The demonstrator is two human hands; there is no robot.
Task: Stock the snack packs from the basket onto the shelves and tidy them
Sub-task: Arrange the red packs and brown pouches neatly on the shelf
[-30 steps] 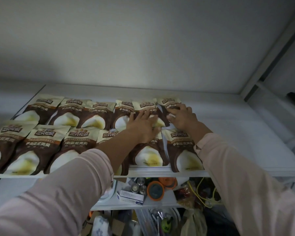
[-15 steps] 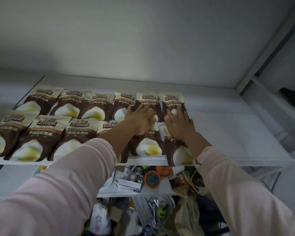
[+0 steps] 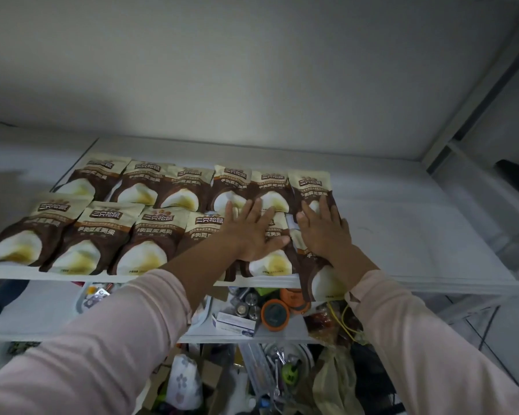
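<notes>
Head view, backdrop: pale wall behind a white shelving unit, in dim light.
Top shelf (image 3: 402,235): bare on its right half, stocked on its left.
Snack packs (image 3: 96,232): brown-and-cream pouches lying flat in two overlapping rows, a back row and a front row, labels facing up.
Left hand (image 3: 249,232): fingers straight and spread, palm pressing down on a front-row pack, fingertips reaching the back row.
Right hand (image 3: 324,232): flat, fingers together, pressing on the rightmost packs just beside the left hand.
End pack (image 3: 321,283): under the right wrist, its lower end overhanging the shelf's front edge.
Sleeves (image 3: 102,339): pale pink, on both arms.
Lower shelf (image 3: 42,313): an orange-rimmed lid (image 3: 274,314) and a small white box (image 3: 234,320) among clutter.
</notes>
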